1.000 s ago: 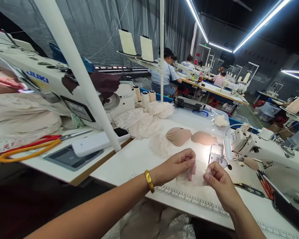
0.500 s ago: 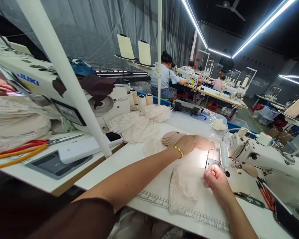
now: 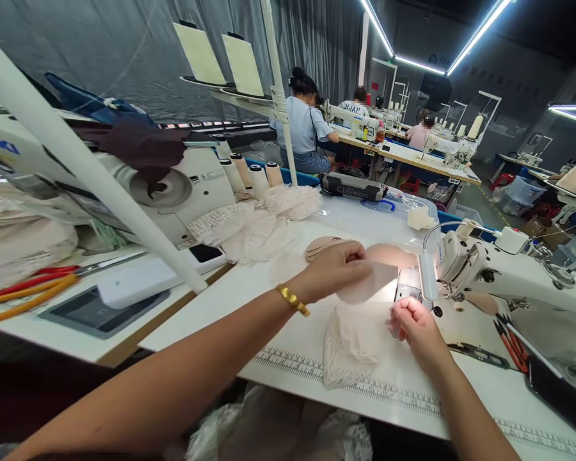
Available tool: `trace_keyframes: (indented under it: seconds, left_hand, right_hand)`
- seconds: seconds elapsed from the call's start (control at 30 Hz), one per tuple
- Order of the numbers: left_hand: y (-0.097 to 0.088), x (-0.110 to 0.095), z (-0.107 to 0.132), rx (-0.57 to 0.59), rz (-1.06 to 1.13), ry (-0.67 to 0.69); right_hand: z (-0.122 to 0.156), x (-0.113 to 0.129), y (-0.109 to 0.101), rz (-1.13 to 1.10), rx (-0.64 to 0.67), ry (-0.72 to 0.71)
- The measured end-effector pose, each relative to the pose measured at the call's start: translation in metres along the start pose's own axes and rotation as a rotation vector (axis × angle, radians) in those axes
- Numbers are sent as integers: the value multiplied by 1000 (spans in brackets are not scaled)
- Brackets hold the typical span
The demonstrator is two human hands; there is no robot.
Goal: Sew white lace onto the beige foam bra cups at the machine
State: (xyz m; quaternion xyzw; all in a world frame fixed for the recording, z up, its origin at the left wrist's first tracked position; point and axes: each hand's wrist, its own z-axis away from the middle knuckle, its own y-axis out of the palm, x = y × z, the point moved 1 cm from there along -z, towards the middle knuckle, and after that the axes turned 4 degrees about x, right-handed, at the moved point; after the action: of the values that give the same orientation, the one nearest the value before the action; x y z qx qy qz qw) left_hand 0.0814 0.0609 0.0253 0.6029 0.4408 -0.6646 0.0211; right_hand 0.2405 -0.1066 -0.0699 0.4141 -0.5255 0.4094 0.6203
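Note:
My left hand (image 3: 333, 272), with a gold bracelet on the wrist, is closed on a beige foam pad (image 3: 372, 285) and holds it just above the white sewing table (image 3: 278, 333). My right hand (image 3: 413, 323) is closed on the edge of a cream lace piece (image 3: 350, 342) that lies flat on the table beside the needle plate. Behind my left hand lies a stack of beige pads (image 3: 319, 246), and one more pad (image 3: 393, 256) rests under the lamp light. The white sewing machine (image 3: 489, 275) stands to the right of both hands.
A heap of lace (image 3: 254, 224) and thread cones (image 3: 256, 176) lie at the back left. A second machine (image 3: 168, 189), a white pole (image 3: 91, 173) and red-handled scissors (image 3: 38, 282) fill the left. Snips (image 3: 511, 342) lie right. Other people sew at benches behind.
My left hand reached back to the pad stack, then came forward with one pad in its fingers. My right hand stayed on the lace. The head turned slightly left.

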Motion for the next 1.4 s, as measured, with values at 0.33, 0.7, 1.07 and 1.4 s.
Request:
trace_keyframes:
  seconds: [0.33, 0.7, 1.07, 1.4]
  left_hand:
    - [34, -3, 36, 192, -296, 58]
    - [14, -11, 1, 738, -147, 182]
    - [28, 21, 41, 241, -779, 842]
    - [90, 24, -11, 297, -879, 1007]
  right_hand:
    - [14, 4, 3, 257, -8, -157]
    - [53, 43, 14, 833, -192, -643]
    - [24, 13, -11, 1365, 27, -887]
    - [14, 9, -61, 1431, 135, -858]
